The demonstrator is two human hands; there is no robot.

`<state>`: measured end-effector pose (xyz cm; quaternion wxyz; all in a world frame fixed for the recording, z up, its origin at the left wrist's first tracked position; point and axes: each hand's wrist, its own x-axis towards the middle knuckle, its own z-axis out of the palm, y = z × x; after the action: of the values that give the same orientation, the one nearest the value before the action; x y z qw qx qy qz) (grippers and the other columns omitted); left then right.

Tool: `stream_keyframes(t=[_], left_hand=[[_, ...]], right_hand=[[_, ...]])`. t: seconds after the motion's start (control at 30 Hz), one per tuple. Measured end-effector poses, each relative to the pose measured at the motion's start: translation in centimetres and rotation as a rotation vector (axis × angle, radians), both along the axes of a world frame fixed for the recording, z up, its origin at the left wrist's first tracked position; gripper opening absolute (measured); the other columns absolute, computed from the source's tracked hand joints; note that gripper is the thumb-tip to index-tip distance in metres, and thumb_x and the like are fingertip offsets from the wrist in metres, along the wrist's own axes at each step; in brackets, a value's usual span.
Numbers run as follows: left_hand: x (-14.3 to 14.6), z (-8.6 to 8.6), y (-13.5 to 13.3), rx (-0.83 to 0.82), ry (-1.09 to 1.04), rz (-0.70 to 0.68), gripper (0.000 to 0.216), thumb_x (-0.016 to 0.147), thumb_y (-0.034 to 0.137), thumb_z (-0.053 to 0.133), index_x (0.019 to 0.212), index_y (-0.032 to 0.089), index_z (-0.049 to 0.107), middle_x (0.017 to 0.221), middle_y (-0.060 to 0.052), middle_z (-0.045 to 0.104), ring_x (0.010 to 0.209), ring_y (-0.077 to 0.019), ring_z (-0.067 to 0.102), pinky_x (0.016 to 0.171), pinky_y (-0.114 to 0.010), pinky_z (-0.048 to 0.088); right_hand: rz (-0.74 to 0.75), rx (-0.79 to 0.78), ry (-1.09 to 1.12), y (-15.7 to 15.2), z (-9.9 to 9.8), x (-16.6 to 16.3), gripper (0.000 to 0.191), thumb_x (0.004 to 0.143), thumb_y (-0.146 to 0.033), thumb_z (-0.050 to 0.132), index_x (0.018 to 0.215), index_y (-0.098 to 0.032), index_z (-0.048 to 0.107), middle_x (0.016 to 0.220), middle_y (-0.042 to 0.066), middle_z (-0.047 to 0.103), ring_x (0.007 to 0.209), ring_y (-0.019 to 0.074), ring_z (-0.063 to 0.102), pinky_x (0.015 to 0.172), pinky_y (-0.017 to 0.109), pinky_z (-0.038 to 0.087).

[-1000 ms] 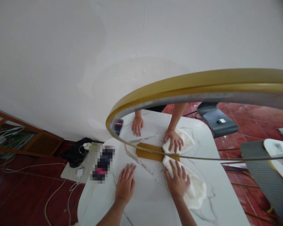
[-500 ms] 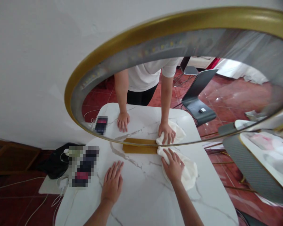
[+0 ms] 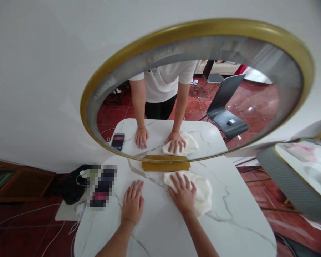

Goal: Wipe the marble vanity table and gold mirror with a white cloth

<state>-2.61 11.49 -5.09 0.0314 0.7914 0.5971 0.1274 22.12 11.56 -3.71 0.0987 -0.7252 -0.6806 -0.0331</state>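
Note:
A white cloth (image 3: 203, 192) lies bunched on the marble-patterned white table (image 3: 160, 225). My right hand (image 3: 183, 192) presses flat on the cloth's left part, its fingers spread. To the left, my left hand (image 3: 133, 203) rests palm down on the bare tabletop with fingers stretched out, holding nothing. Just beyond the cloth stands the gold base (image 3: 166, 166) of an oval mirror (image 3: 256, 107) with a gold frame. Both hands and the cloth also show as reflections in the mirror.
A pixelated dark object (image 3: 104, 185) lies at the table's left edge. White cables (image 3: 79, 210) and a black bag (image 3: 72, 185) are beside it. To the right stands a grey ribbed piece of furniture (image 3: 291, 178) with a white top. A white wall (image 3: 42, 89) rises behind.
My right hand has slid the cloth left and slightly toward me, away from the right end of the mirror base. My left hand stays flat on the table. The view has shifted a little.

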Motion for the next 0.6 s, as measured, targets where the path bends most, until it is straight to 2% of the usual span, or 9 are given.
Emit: stream_keyframes(t=[0.2, 0.37, 0.43, 0.6], left_hand=[[0.0, -0.4, 0.2, 0.103, 0.088, -0.046, 0.057, 0.082, 0.015, 0.041, 0.138, 0.022, 0.035, 0.142, -0.004, 0.038, 0.131, -0.0234, 0.032, 0.106, -0.043, 0.028], [0.4, -0.8, 1.9, 0.136, 0.078, -0.035, 0.045, 0.083, 0.018, 0.043, 0.127, 0.019, 0.049, 0.129, -0.009, 0.052, 0.121, -0.0256, 0.044, 0.102, -0.044, 0.033], [0.9, -0.6, 2.8, 0.142, 0.050, -0.073, 0.046, 0.084, 0.018, 0.042, 0.129, 0.019, 0.047, 0.130, -0.009, 0.051, 0.122, -0.0241, 0.044, 0.103, -0.043, 0.033], [2.0, 0.4, 4.6, 0.115, -0.027, -0.138, 0.059, 0.085, 0.014, 0.038, 0.142, 0.023, 0.024, 0.146, -0.006, 0.031, 0.132, -0.0203, 0.031, 0.106, -0.039, 0.031]], right_hand=[[0.001, -0.003, 0.010, 0.0, 0.1, -0.2, 0.046, 0.086, -0.046, 0.047, 0.131, -0.040, 0.042, 0.141, -0.003, 0.039, 0.129, 0.0307, 0.027, 0.101, 0.052, 0.016], [0.004, -0.002, 0.020, 0.0, 0.2, 0.0, 0.047, 0.085, -0.048, 0.047, 0.131, -0.041, 0.041, 0.141, -0.003, 0.039, 0.128, 0.0311, 0.029, 0.099, 0.052, 0.019], [0.011, 0.005, 0.025, 0.1, 0.1, 0.0, 0.047, 0.085, -0.049, 0.047, 0.131, -0.042, 0.040, 0.140, -0.003, 0.039, 0.128, 0.0313, 0.029, 0.099, 0.053, 0.019], [0.003, 0.048, 0.034, 0.1, -0.2, -0.1, 0.047, 0.085, -0.046, 0.047, 0.131, -0.042, 0.040, 0.141, -0.004, 0.039, 0.127, 0.0309, 0.030, 0.099, 0.053, 0.019]])
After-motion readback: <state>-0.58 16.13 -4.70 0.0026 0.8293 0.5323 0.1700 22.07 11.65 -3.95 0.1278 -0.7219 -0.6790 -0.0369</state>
